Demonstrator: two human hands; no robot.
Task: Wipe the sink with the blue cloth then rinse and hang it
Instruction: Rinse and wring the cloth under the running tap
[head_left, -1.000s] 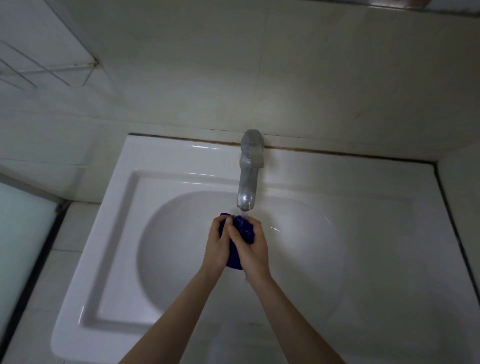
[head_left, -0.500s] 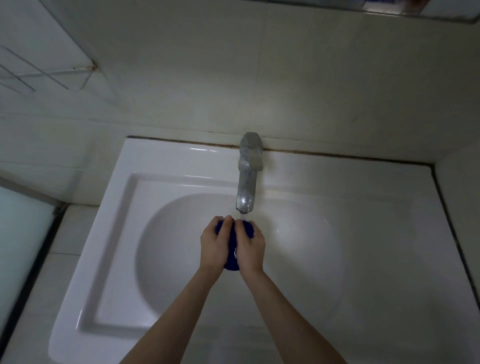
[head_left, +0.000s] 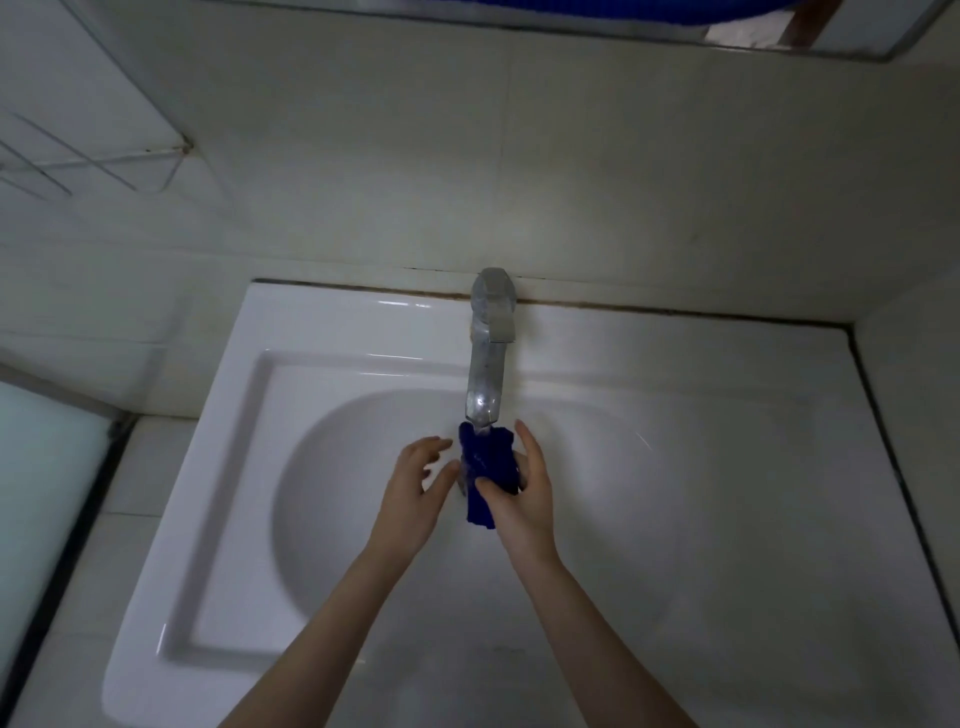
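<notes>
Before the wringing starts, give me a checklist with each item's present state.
1. Dark blue cloth under the metal faucet spout: ok.
2. Right hand gripping the cloth: ok.
3. Left hand on the cloth: not ok, fingers spread beside it.
4. Water running: ok, a thin stream reaches the cloth.
5. Cloth over the white ceramic sink bowl: ok.
6. Cloth rinsed clean: cannot tell.

Right hand (head_left: 524, 499) gripping blue cloth (head_left: 488, 467) under faucet (head_left: 487, 358), left hand (head_left: 415, 493) open
</notes>
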